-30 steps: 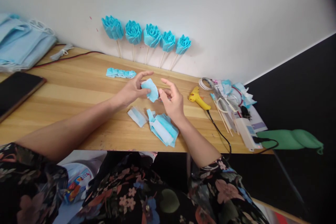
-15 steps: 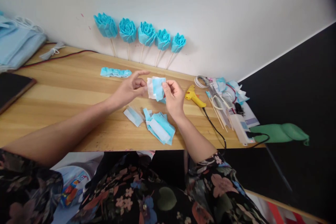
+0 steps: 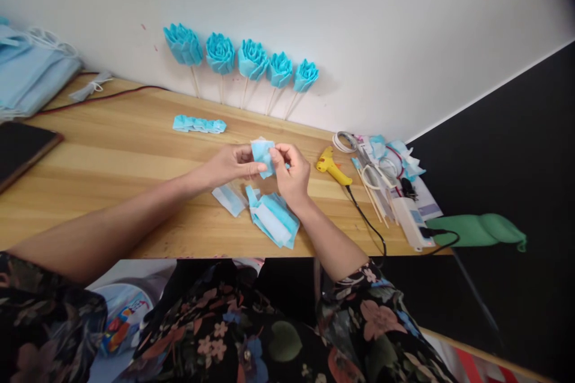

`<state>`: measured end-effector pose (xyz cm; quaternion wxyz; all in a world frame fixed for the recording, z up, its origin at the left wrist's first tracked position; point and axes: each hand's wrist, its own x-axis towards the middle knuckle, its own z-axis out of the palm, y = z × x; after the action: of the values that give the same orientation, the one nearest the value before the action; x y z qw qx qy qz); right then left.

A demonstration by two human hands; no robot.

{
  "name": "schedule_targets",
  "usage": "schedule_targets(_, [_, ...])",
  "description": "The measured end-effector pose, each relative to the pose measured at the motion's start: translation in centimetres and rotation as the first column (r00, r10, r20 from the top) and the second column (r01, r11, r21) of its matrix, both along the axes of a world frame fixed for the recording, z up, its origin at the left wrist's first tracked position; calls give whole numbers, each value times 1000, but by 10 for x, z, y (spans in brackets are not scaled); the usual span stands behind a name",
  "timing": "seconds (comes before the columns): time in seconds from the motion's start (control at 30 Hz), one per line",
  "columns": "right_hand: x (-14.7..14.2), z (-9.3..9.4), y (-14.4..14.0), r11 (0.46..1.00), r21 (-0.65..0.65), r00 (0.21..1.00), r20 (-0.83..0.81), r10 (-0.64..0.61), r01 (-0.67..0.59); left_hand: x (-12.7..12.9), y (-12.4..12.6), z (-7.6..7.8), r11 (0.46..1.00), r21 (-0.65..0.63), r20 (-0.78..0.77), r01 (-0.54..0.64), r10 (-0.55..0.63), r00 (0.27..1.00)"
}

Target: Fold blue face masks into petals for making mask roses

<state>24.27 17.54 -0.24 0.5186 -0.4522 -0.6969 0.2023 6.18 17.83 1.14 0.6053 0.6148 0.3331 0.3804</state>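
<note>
Between my two hands, above the wooden table, is a small blue and white piece of mask fabric [image 3: 263,155]. My right hand [image 3: 293,175] pinches its right edge. The thumb of my left hand [image 3: 236,164] presses on its lower left side, with the fingers behind it. Just below lies a loose pile of blue and white fabric pieces [image 3: 274,219], and a single pale strip [image 3: 229,198] rests left of that. Farther back sits a row of folded blue petals [image 3: 199,124].
Several blue fabric roses [image 3: 220,54] on sticks lean against the wall. A yellow glue gun [image 3: 332,166] lies right of my hands, its cord trailing to a white power strip [image 3: 411,221]. Scissors [image 3: 377,177] and a tape roll [image 3: 345,142] are nearby. Stacked masks [image 3: 36,72] fill the left corner.
My left hand has moved in from beside the fabric piece and now grips it. The piece has shifted slightly left and down, and my right hand still holds it.
</note>
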Motion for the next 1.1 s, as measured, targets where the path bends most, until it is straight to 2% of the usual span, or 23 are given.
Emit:
schedule_targets(0.17, [-3,1,-5,1000,-8,998,65,-12,12,2,2,-5,999,-27,92,-47,49,995])
schedule_targets(0.4, [0,4,-2,999,-20,999,-7,-37,37,-1,6,-11,995,-71,200,-71,84,976])
schedule_targets(0.53, [1,3,1,998,-56,997,-68,-30,27,-2,7,-11,992,-84,215,-95,111,970])
schedule_targets(0.83, [1,1,1,998,-60,996,-84,-21,16,-1,7,-9,980,-71,264,-188,201,943])
schedule_targets(1.1, [1,0,2,998,-60,994,-110,-26,20,-3,10,-8,974,-72,217,-215,226,950])
